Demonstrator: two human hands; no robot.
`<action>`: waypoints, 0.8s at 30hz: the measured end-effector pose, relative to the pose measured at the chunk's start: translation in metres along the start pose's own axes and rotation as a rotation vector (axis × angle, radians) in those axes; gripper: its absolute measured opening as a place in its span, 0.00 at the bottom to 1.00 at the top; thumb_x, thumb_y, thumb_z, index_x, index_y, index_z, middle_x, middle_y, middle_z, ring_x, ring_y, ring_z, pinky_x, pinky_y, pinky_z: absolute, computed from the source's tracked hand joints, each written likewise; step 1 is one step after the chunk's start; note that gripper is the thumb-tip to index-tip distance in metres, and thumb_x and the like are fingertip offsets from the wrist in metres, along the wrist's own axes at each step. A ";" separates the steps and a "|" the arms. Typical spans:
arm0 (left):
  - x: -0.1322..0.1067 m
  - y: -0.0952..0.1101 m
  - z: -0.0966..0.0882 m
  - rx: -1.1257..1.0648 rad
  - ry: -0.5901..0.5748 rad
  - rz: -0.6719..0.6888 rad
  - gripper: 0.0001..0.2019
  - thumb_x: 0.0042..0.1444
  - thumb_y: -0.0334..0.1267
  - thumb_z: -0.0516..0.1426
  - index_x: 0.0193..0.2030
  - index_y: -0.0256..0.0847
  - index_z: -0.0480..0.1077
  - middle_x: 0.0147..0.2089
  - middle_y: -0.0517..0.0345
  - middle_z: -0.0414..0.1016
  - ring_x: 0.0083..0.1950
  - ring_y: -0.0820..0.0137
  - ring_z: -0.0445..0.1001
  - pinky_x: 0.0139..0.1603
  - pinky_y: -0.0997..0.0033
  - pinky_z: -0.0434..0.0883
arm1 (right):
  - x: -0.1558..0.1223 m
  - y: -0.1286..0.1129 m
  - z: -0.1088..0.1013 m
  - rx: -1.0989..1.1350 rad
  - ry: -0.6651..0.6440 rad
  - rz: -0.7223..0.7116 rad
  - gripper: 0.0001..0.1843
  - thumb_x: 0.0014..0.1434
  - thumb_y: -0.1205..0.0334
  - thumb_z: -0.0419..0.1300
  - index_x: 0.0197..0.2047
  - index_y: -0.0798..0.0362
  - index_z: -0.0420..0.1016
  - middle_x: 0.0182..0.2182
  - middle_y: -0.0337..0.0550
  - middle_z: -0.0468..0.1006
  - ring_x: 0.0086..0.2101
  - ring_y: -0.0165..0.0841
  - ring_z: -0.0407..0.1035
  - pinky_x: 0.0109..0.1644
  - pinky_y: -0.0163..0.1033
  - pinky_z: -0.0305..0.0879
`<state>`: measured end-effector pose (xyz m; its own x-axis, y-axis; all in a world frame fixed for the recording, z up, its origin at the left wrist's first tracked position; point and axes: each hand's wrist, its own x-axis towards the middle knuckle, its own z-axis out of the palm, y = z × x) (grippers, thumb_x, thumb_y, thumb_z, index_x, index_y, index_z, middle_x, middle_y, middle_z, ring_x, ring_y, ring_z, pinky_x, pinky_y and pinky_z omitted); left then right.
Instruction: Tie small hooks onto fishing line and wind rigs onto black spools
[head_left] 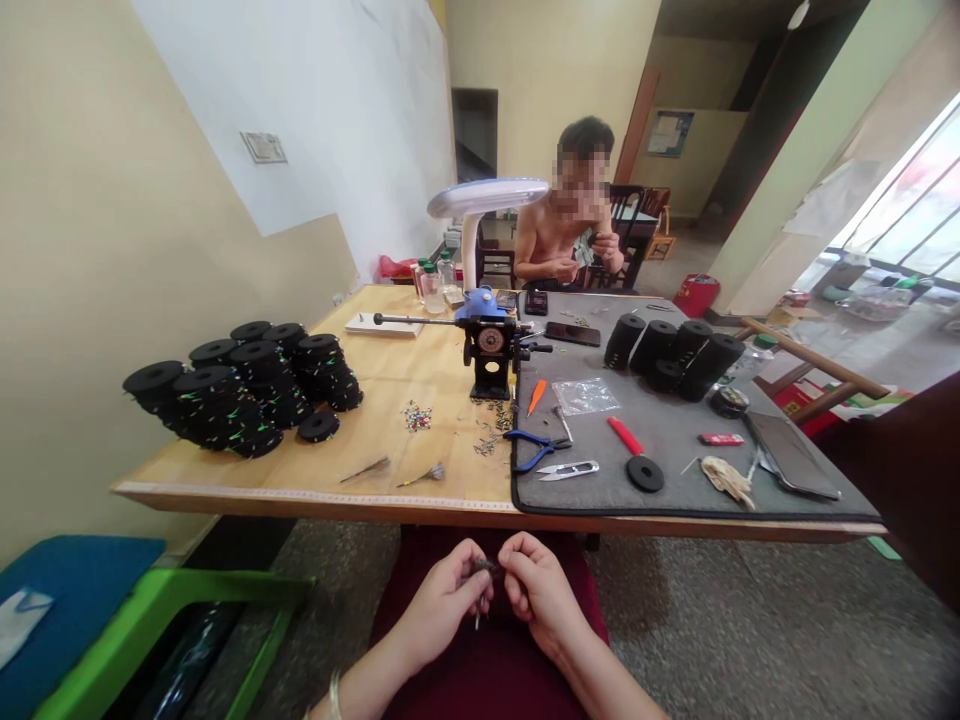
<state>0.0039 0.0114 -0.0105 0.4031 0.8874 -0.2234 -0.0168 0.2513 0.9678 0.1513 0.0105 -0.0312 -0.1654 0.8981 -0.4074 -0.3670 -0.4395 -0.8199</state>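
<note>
Above my lap, in front of the table's near edge, my left hand [460,590] is closed around a small dark piece [486,566], with a thin pale stem poking out below the fingers. What the piece is, I cannot make out. My right hand [534,582] is beside it, thumb and fingertips pinched together at the piece's right end. Its grip hides most of what it pinches. On the table edge ahead lie two thin bundles with fanned ends, one dark [366,468] and one greyish [421,475].
Stacked black foam spools [240,390] stand left; more black spools [664,350] stand right. A lamp [487,195] rises behind a black winding device [491,350]. Blue pliers [536,448], thread snips [568,470] and a red-handled tool [625,437] lie on a grey mat [577,500]. A person [566,225] sits opposite.
</note>
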 end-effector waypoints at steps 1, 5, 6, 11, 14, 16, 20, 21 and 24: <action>0.000 0.000 0.000 -0.001 0.001 -0.002 0.13 0.54 0.46 0.58 0.30 0.40 0.62 0.25 0.62 0.69 0.26 0.74 0.67 0.28 0.73 0.62 | 0.000 0.000 0.000 0.010 0.002 -0.005 0.16 0.47 0.51 0.63 0.28 0.52 0.62 0.07 0.24 0.61 0.08 0.18 0.42 0.13 0.26 0.33; 0.000 -0.001 -0.001 -0.010 -0.004 -0.008 0.13 0.54 0.47 0.57 0.30 0.40 0.61 0.25 0.62 0.69 0.26 0.74 0.67 0.28 0.73 0.63 | -0.001 -0.001 0.000 -0.030 0.020 -0.038 0.18 0.49 0.47 0.61 0.29 0.51 0.59 0.09 0.26 0.64 0.09 0.19 0.45 0.13 0.26 0.35; -0.001 0.000 -0.001 -0.012 -0.009 -0.008 0.13 0.54 0.46 0.57 0.30 0.40 0.61 0.25 0.62 0.69 0.26 0.74 0.67 0.29 0.73 0.63 | -0.002 -0.002 0.000 -0.051 0.024 -0.053 0.19 0.50 0.46 0.60 0.29 0.51 0.59 0.09 0.26 0.64 0.09 0.19 0.45 0.13 0.26 0.35; -0.002 0.004 0.001 -0.072 -0.010 -0.001 0.12 0.54 0.43 0.58 0.30 0.41 0.60 0.25 0.64 0.67 0.26 0.75 0.65 0.29 0.73 0.62 | -0.005 -0.005 0.002 -0.116 0.030 -0.180 0.19 0.53 0.46 0.59 0.30 0.51 0.58 0.09 0.23 0.57 0.11 0.19 0.43 0.16 0.27 0.37; -0.003 0.004 0.002 -0.122 0.029 -0.009 0.14 0.48 0.39 0.63 0.33 0.41 0.59 0.25 0.67 0.64 0.26 0.76 0.63 0.28 0.75 0.61 | -0.007 -0.006 0.004 -0.120 0.015 -0.238 0.17 0.53 0.48 0.59 0.29 0.51 0.57 0.10 0.22 0.54 0.12 0.19 0.43 0.17 0.28 0.37; -0.003 0.003 0.003 -0.110 0.052 -0.018 0.15 0.45 0.37 0.64 0.35 0.41 0.61 0.25 0.68 0.63 0.26 0.76 0.62 0.28 0.76 0.60 | -0.008 -0.005 0.005 -0.141 0.004 -0.250 0.17 0.53 0.48 0.59 0.29 0.51 0.57 0.11 0.22 0.54 0.12 0.20 0.44 0.16 0.28 0.38; -0.001 0.002 0.003 -0.125 0.061 -0.059 0.10 0.51 0.40 0.60 0.30 0.39 0.63 0.22 0.66 0.64 0.24 0.76 0.62 0.27 0.75 0.60 | -0.007 -0.001 0.004 -0.181 0.000 -0.268 0.18 0.54 0.47 0.58 0.29 0.50 0.56 0.12 0.22 0.53 0.12 0.20 0.45 0.16 0.27 0.39; -0.001 0.002 0.003 -0.152 0.068 -0.070 0.10 0.52 0.41 0.59 0.29 0.39 0.63 0.22 0.66 0.65 0.24 0.75 0.63 0.27 0.75 0.60 | -0.007 0.000 0.004 -0.182 0.002 -0.275 0.18 0.54 0.47 0.57 0.29 0.50 0.56 0.12 0.22 0.53 0.12 0.19 0.45 0.15 0.27 0.39; 0.001 0.002 0.003 -0.235 0.089 -0.072 0.12 0.53 0.44 0.59 0.28 0.40 0.62 0.23 0.65 0.65 0.25 0.75 0.64 0.27 0.75 0.60 | -0.005 0.003 0.002 -0.186 0.003 -0.292 0.17 0.55 0.48 0.57 0.29 0.50 0.56 0.12 0.22 0.54 0.12 0.19 0.45 0.15 0.27 0.40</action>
<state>0.0069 0.0113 -0.0081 0.3294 0.8919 -0.3098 -0.2071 0.3884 0.8979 0.1490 0.0048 -0.0307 -0.0755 0.9865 -0.1453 -0.2257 -0.1588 -0.9612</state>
